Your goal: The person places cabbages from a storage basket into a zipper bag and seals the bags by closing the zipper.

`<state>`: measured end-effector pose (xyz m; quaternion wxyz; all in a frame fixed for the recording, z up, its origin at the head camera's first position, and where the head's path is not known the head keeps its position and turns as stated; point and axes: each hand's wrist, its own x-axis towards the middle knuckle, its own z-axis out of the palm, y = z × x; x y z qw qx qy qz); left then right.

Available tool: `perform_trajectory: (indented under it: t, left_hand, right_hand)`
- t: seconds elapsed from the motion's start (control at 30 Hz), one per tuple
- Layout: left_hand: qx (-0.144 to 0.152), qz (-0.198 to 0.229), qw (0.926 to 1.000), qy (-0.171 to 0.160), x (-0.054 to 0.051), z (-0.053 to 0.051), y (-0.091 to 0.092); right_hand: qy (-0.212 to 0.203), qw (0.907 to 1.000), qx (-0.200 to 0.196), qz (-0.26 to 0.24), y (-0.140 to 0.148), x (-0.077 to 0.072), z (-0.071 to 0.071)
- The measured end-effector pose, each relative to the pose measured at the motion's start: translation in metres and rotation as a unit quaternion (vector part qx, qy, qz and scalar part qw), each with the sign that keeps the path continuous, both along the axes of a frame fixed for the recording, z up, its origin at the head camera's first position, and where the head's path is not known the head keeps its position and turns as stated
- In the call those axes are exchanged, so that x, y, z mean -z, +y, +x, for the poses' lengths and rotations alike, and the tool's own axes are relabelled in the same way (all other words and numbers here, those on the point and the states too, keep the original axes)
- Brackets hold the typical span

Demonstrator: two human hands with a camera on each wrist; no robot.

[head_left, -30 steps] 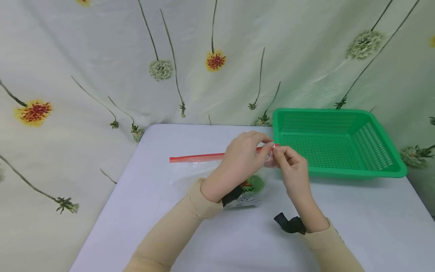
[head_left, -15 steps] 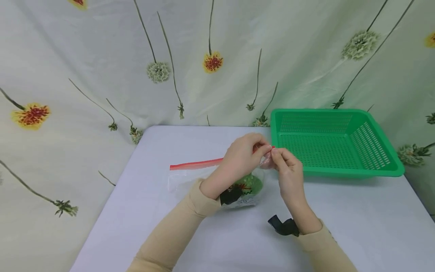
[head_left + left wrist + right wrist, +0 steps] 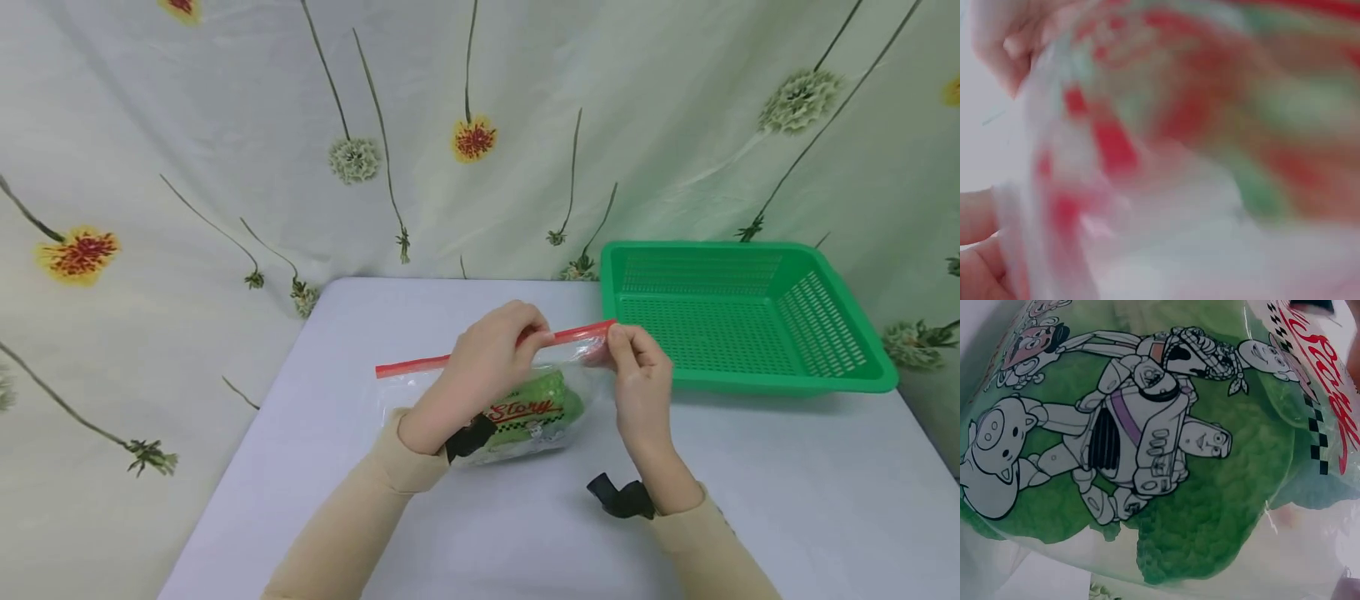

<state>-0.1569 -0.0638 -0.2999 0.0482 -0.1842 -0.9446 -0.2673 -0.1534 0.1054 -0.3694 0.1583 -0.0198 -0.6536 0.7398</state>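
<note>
A clear printed zip bag (image 3: 551, 429) with a red zip strip (image 3: 408, 367) stands on the table in the head view. Green leafy vegetable (image 3: 1204, 534) fills part of it and shows through cartoon figures in the right wrist view. My left hand (image 3: 491, 350) pinches the red strip right of its middle; its fingertips are partly hidden. At the bag's upper right corner, my right hand (image 3: 645, 379) grips the strip's end between thumb and finger. The left wrist view has the bag (image 3: 1160, 200) blurred and close, with fingers at its left edge.
A green perforated plastic basket (image 3: 795, 383) stands at the back right, just behind my right hand. The white table (image 3: 525, 533) ends against a flowered cloth (image 3: 420, 208) at the back. Black straps (image 3: 622, 497) sit on both wrists.
My left hand has moved left along the red strip, away from the right hand, uncovering more of the strip and the bag's print. The right hand stays at the corner.
</note>
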Motion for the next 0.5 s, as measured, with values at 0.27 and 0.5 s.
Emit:
perform_trajectory:
  t: [0.27,0.5]
  left_hand:
    - [-0.04,-0.034,0.9982,0.028,-0.008,0.013,-0.073]
    - [-0.09,-0.045,0.9941,0.04,-0.015,0.025,-0.128]
  right_hand:
    - [-0.028,0.9986,0.005,-0.044,0.01,0.004,-0.006]
    - [-0.026,0.9974,0.01,-0.067,0.013,0.007,-0.008]
